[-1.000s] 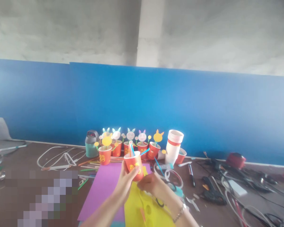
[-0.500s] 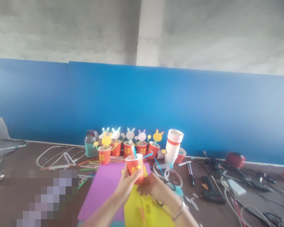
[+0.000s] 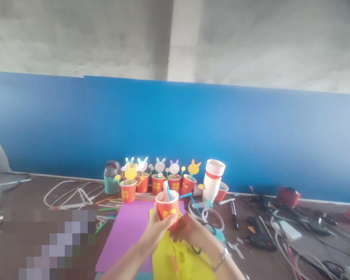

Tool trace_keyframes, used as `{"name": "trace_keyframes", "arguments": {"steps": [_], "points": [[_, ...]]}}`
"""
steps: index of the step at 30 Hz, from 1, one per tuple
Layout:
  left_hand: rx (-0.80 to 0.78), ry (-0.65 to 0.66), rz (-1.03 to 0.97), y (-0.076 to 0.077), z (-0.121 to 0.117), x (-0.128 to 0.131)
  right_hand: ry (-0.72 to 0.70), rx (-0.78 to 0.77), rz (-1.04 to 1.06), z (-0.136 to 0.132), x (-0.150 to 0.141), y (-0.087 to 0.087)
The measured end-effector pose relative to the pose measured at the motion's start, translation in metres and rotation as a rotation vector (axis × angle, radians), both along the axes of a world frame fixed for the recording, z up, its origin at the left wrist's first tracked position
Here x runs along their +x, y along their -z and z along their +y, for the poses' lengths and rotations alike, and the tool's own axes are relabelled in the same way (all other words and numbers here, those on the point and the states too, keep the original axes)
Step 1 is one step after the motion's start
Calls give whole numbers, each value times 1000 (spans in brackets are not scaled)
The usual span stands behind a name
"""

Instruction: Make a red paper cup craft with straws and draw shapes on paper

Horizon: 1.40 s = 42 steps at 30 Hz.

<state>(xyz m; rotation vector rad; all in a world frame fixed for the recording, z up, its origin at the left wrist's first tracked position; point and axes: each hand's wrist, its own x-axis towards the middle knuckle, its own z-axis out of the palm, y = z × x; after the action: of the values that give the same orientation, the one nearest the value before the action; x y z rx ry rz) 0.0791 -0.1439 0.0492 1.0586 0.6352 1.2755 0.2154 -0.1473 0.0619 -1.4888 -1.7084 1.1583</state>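
My left hand (image 3: 157, 229) is wrapped round a red paper cup (image 3: 167, 210) with yellow lettering, thumb across its front. The cup is held above the coloured sheets, its opening tilted a little toward me. White and blue straws (image 3: 166, 188) stick up out of it. Close against the cup's lower right side is my right hand (image 3: 188, 231), fingers curled in under the base; what they pinch is hidden. A bent blue straw (image 3: 186, 195) shows just right of the rim; whether it joins the cup I cannot tell. Beneath lie a yellow sheet (image 3: 189, 260) and a purple sheet (image 3: 128, 237).
Behind stand several red cups with paper animal heads (image 3: 194, 168), a green bottle (image 3: 112, 181) and a stack of white cups (image 3: 212, 182). On the right lie scissors (image 3: 218, 234), a marker (image 3: 235, 215), a glue gun (image 3: 261, 237) and tangled cables. Loose straws (image 3: 113, 200) lie left.
The cup has moved slightly down and right and tips more toward me, showing more of its opening. Both hands keep nearly the same places.
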Motion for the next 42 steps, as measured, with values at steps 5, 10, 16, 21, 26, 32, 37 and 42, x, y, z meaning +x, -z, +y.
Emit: {"name": "trace_keyframes", "arguments": {"steps": [5, 10, 16, 21, 26, 32, 37, 42], "points": [[50, 73, 44, -2, -1, -6, -83, -51, -24, 2, 7, -3], [111, 16, 95, -2, 4, -10, -16, 81, 218, 2, 28, -25], [176, -23, 207, 4, 7, -10, 146, 131, 623, -8, 24, -43], [126, 14, 159, 4, 6, -10, 221, 151, 629, -4, 19, -32], [101, 9, -43, 4, 6, -9, 205, 174, 571, -5, 21, -39], [70, -5, -52, 4, 8, -9, 279, 239, 543, -13, 16, -50], [85, 32, -37, 3, 8, -12, 351, 313, 507, -15, 16, -52], [158, 205, 124, -7, 5, -15, 232, 296, 414, -10, 26, -50]]}}
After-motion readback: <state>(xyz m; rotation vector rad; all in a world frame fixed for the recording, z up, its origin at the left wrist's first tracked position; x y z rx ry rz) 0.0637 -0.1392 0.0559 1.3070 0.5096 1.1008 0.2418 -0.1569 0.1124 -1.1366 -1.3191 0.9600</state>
